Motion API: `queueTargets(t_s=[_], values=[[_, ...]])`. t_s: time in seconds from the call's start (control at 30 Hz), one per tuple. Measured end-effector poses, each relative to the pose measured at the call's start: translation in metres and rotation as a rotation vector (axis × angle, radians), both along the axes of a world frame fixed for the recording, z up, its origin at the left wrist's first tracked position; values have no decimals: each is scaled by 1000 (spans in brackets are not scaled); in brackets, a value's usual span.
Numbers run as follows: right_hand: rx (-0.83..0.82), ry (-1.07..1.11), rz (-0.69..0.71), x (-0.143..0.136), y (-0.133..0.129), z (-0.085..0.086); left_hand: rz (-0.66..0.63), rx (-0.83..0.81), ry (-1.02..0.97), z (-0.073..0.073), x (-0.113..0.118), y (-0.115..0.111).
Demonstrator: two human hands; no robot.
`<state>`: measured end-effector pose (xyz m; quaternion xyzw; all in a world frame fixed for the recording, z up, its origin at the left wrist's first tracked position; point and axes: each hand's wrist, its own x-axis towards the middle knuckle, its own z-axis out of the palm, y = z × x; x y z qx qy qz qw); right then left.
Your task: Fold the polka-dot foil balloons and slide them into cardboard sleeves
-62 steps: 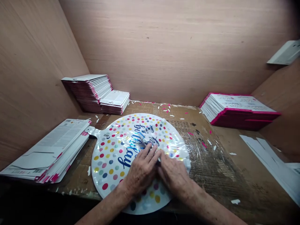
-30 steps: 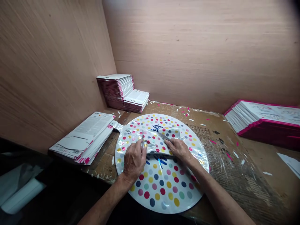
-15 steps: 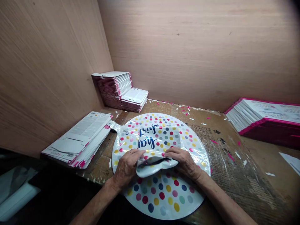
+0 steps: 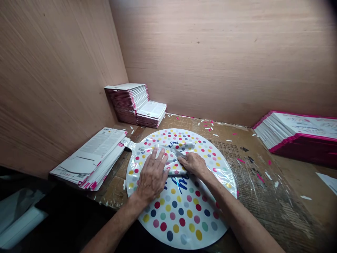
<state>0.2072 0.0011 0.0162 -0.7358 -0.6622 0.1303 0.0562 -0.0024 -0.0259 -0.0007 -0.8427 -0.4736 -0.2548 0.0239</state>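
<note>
A round white foil balloon (image 4: 181, 221) with coloured dots and dark blue lettering lies flat before me, its tail pointing left. On its middle sits a folded foil balloon (image 4: 174, 169) with the same dots, doubled into a narrow strip. My left hand (image 4: 152, 175) rests palm down across the strip's left part, fingers stretched out. At the right part, my right hand (image 4: 194, 163) has its fingers curled, pinching the folded foil. A thin greyish edge shows ahead of its fingertips; whether it is a fold or a separate thing is unclear.
Printed card sleeves (image 4: 91, 154) lie stacked at the left table edge. A taller stack of pink-edged sleeves (image 4: 127, 102) stands in the back corner, and another pink-edged stack (image 4: 300, 130) at right. Paper scraps (image 4: 207, 124) litter the cardboard-covered table (image 4: 252, 200). Wooden panels (image 4: 210, 59) rise behind and left.
The upper balloon's raised near flap has been folded away from me into a flatter strip. My left hand has gone from gripping to lying flat, and both hands have moved farther forward.
</note>
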Motion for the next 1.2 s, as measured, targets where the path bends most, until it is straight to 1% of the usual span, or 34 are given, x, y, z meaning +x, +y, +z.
queueTargets(t_s=[0.03,0.07,0.1,0.13,0.2,0.23,0.27,0.33,0.37,0.4,0.43,0.47,0.53,0.57,0.6,0.63,0.7,0.77,0.83,0.9,0.97,1.03,1.1,1.2], values=[[12,-13,-2,-2,-3,3,-26,-56,68,-3,0,5],[58,-33,7,-5,-8,5,-14,-117,118,-7,0,9],[139,-59,36,-10,-14,7,20,-169,146,-11,-1,14],[241,-90,95,-17,-20,7,56,-204,158,-15,-2,18],[410,-165,281,-36,-29,5,91,-249,171,-18,-3,23],[430,-204,386,-46,-31,2,98,-271,179,-17,-4,25],[401,-234,475,-56,-31,-1,100,-299,194,-12,-4,26],[315,-274,589,-68,-29,-7,99,-353,239,2,-4,27],[288,-283,625,-68,-29,-9,78,-355,259,12,-4,28],[288,-279,674,-65,-31,-10,28,-332,272,21,-4,28],[309,-261,742,-57,-34,-10,-58,-294,276,29,-4,29],[337,-233,826,-47,-40,-9,-172,-255,276,36,-5,29],[385,-137,980,-21,-56,-6,-406,-236,285,44,-8,31],[393,-75,1029,-8,-64,-5,-483,-272,296,44,-11,32],[386,-10,1043,5,-71,-5,-519,-331,307,43,-14,33],[369,56,1025,15,-76,-6,-518,-402,311,40,-18,35],[365,211,944,30,-80,-13,-451,-534,275,32,-26,38],[395,370,827,35,-78,-20,-384,-632,200,24,-33,39],[403,450,750,34,-75,-24,-361,-645,83,19,-39,38],[379,411,749,28,-75,-22,-393,-573,-34,16,-44,35],[339,299,793,19,-78,-13,-452,-502,-76,15,-47,30],[299,183,851,10,-80,-4,-503,-502,-27,13,-49,26],[249,111,921,3,-80,3,-515,-504,17,10,-50,24],[210,113,1009,2,-77,8,-520,-449,41,5,-51,25]])
